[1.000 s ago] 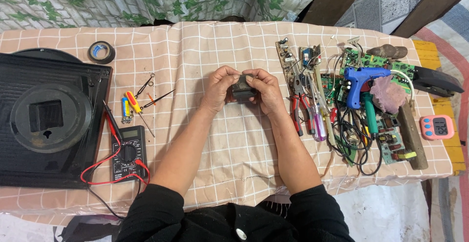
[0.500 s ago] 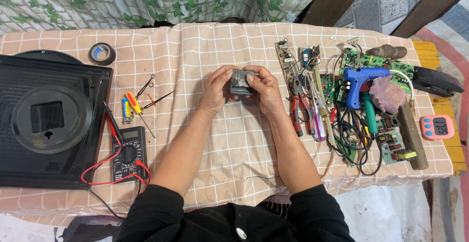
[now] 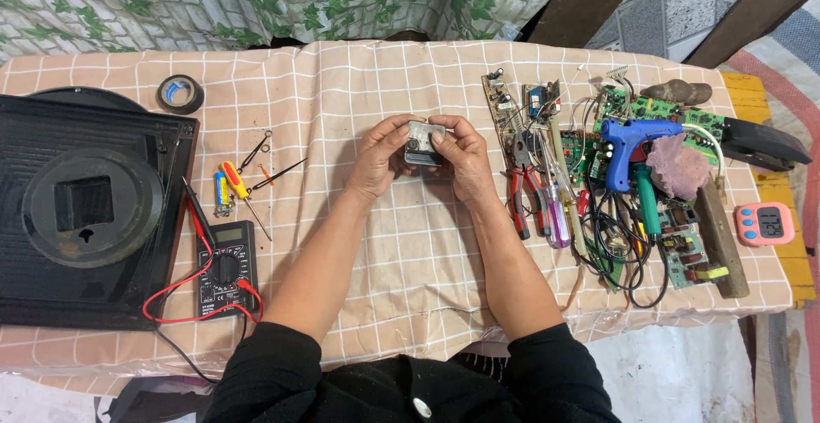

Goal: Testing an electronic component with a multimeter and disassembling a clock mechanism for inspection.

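Observation:
Both my hands meet over the middle of the checked tablecloth (image 3: 410,252). Between them is a small grey square box (image 3: 422,143), about palm-sized, with a round hole on its top face. My left hand (image 3: 379,157) grips its left side with thumb and fingers. My right hand (image 3: 465,155) holds its right side, thumb on top. The box is lifted slightly off the cloth and its underside is hidden.
A large black square panel with a round disc (image 3: 85,210) fills the left. Beside it lie a multimeter (image 3: 224,268) with red and black leads, small screwdrivers (image 3: 234,180) and a tape roll (image 3: 180,93). On the right are pliers (image 3: 521,192), circuit boards, a blue glue gun (image 3: 628,143) and a pink timer (image 3: 764,223).
The box looked dark a second ago; my hands have turned it, and its lighter grey face with the hole is up. My hands stay in the same spot.

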